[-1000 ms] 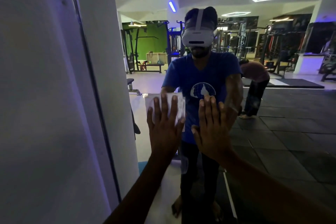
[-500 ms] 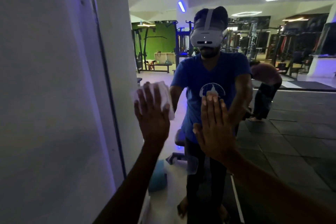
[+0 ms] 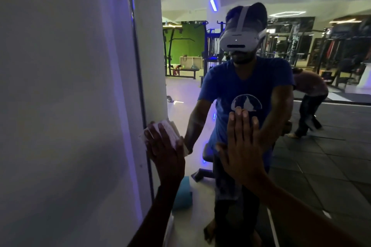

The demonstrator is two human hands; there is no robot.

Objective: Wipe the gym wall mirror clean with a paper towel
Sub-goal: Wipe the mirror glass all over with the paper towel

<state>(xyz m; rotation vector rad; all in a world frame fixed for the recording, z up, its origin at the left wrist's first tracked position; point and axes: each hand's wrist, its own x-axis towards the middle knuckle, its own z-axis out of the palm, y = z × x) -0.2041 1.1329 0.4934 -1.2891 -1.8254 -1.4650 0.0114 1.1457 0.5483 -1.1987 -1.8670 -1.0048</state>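
Both of my hands lie flat on the mirror. Left hand presses the paper towel at the mirror's left edge (fingers straight); right hand rests bare beside it.

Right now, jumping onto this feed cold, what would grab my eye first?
Two flat hands against the mirror: the left hand presses a white paper towel at the glass's far left edge beside the white wall, the right hand braces bare at centre. Behind them, the reflection of the person in a white headset fills the middle.
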